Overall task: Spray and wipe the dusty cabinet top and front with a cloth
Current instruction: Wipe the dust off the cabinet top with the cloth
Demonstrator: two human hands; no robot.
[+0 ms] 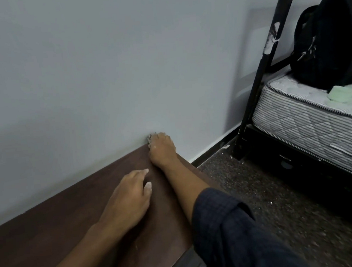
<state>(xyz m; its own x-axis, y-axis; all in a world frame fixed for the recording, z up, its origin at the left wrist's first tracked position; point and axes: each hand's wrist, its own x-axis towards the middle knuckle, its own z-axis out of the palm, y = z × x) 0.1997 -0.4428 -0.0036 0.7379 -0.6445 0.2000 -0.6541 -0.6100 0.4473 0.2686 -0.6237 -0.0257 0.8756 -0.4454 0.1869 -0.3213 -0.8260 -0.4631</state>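
Observation:
The dark brown cabinet top [62, 222] runs along the pale wall from lower left to centre. My right hand [161, 150] reaches to its far corner against the wall and grips a small greyish cloth [149, 139], of which only a bit shows past the knuckles. My left hand [128, 202] rests on the cabinet top nearer to me, fingers loosely extended, holding nothing. No spray bottle is in view. The cabinet front is hidden below the top's edge.
A black metal bed frame [257, 84] stands at the right with a striped mattress [309, 123], a black backpack [330, 43] and a pale green item [340, 95] on it. Dark speckled carpet [271, 199] lies between cabinet and bed.

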